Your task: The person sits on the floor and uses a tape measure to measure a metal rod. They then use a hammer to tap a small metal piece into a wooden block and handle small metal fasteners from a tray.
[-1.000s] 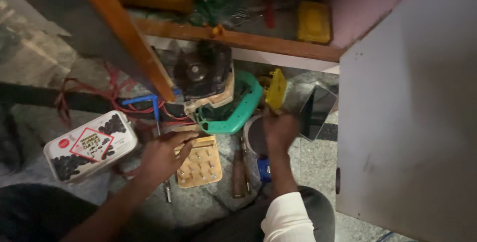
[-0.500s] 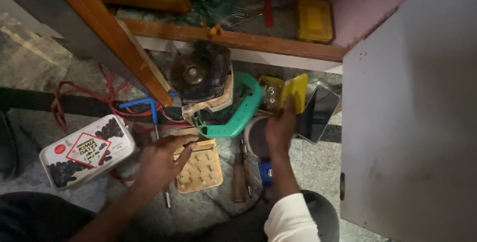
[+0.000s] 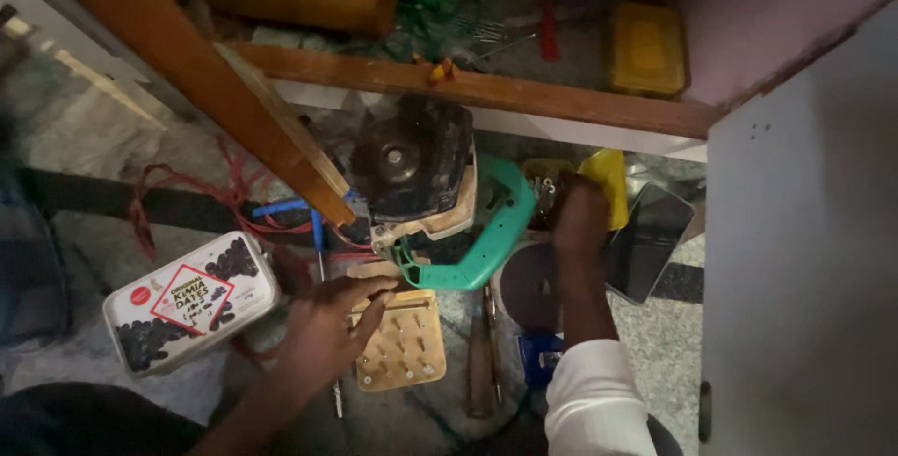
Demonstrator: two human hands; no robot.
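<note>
Fingers [image 3: 369, 311] of left hand [image 3: 327, 330] spread on wooden block [image 3: 402, 348] — right hand's [image 3: 580, 222] grip unclear.

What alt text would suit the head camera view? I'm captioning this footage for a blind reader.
Seen from above, a person's left hand rests on a small wooden peg board on a cluttered floor, while the right hand reaches into a small yellow box. A power tool with a green handle lies between them; a white rectangular tin sits to the left.

Saw [image 3: 421, 175] far centre, below shelf [image 3: 486, 93]. Pegged block [image 3: 402, 344] near it, under left hand [image 3: 327, 325]. Tin [image 3: 192, 311] left of block. Disc [image 3: 528, 288] right, chisel [image 3: 479, 362] between block and disc.
</note>
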